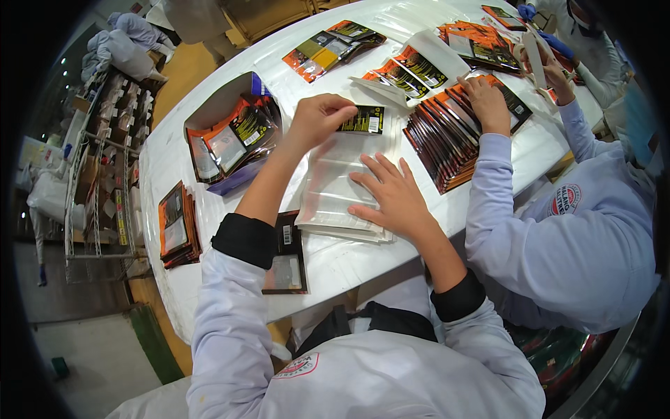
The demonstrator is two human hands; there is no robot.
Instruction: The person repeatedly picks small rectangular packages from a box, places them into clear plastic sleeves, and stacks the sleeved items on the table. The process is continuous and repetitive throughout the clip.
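Observation:
A stack of glossy label backing sheets (340, 183) lies on the table in front of me, its upper face mostly bare. At its far end is a black printed label (362, 121) with yellow writing and a barcode. My left hand (322, 119) is pinched at the label's left edge, covering part of it. Fingers spread, my right hand (395, 194) rests flat on the right side of the stack. Under my left forearm lies a black printed pouch (287, 262) with a clear window, partly hidden by the arm and the sheets.
To the left, a purple-edged box (235, 183) holds several pouches, near a pouch pile (178, 225). At right a co-worker's hand (487, 102) touches a fanned row of pouches (445, 141). Beyond are label sheets (413, 73) and more pouches (335, 47) on the white-covered table (335, 272).

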